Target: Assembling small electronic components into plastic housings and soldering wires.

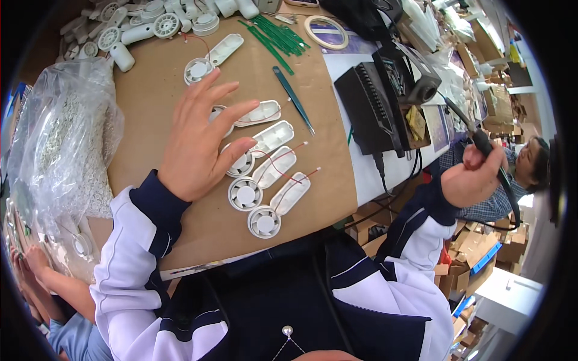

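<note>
My left hand point(201, 138) hovers with its fingers spread over a slanting row of white mini-fan housings, holding nothing. It partly hides the farther ones. Each housing joins a round fan head to an oblong handle shell, and thin red wires run from several of them. The nearest fan head point(264, 222) lies close to the table's front edge, with another fan head point(245, 194) just beyond it. Off to the right, my right hand point(475, 175) is closed around a soldering iron point(481, 142), its tip pointing up and left and its black cable hanging below.
Blue-green tweezers point(293, 99) and green strips point(274, 36) lie beyond the housings. A tape roll point(326, 32) sits farther back near a black soldering station point(367, 108). White fan parts point(165, 25) pile up far left, above a bag of small white pieces point(66, 132). Other people sit on both sides.
</note>
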Motion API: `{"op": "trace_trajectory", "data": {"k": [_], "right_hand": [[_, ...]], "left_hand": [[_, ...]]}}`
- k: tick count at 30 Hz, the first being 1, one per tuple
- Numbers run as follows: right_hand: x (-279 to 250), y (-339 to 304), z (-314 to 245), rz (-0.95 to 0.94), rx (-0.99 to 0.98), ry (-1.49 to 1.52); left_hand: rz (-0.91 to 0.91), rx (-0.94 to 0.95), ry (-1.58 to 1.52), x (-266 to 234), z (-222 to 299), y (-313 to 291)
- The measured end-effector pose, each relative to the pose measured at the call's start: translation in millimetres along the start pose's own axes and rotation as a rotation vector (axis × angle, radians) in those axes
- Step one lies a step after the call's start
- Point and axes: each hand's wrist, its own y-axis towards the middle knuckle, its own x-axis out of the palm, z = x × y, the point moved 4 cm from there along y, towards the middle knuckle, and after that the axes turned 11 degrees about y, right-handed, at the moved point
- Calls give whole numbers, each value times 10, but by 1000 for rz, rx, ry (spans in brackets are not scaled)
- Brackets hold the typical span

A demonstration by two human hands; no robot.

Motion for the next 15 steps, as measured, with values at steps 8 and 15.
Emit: {"op": "trace_trajectory", "data": {"k": [8,15], "right_hand": [[257,-22,158,-184,182,-257],[7,-31,550,-491,849,387]], "left_hand": [[-26,-4,-72,112,3,-62],[-39,63,29,97,152,-80]]}}
